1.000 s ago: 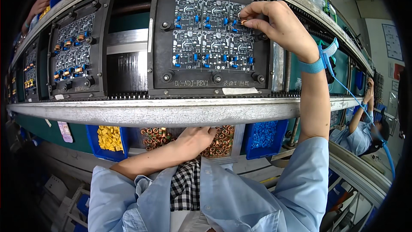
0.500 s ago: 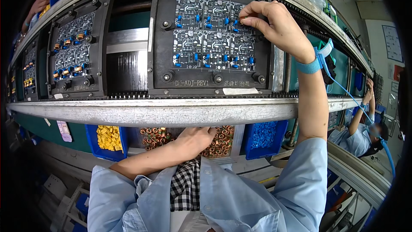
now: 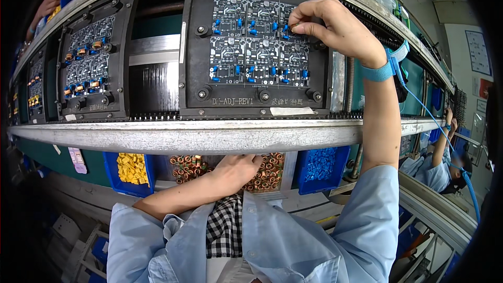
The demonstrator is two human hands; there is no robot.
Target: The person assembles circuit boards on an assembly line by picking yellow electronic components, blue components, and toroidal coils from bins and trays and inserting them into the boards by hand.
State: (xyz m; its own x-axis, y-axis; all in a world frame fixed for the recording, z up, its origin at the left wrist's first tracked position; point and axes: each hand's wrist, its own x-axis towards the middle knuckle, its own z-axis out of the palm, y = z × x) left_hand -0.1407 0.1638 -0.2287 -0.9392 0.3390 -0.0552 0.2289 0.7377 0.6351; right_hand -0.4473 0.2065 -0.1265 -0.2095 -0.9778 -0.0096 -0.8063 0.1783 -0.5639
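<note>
A black fixture plate frames several dark circuit boards fitted with blue parts. Over the upper right board, thumb and forefinger of my right hand are pinched together. A small brownish bit shows at their tips, mostly covered, so I cannot make out what it is. My left hand rests among copper-wound ring coils in a tray below the front rail. Its fingers are bent and drawn together, their tips hidden among the coils. A blue wrist strap with a cord circles my right wrist.
A metal rail runs between the trays and the fixture. Yellow parts fill a blue bin at left, blue parts another bin at right. A second fixture carries boards with coils. Other people's hands show at far left and far right.
My right hand has shifted very slightly left in the picture, together with the fixture; its pinch stays. My left hand remains in the coils. At far right, the other person has lowered their arms slightly.
</note>
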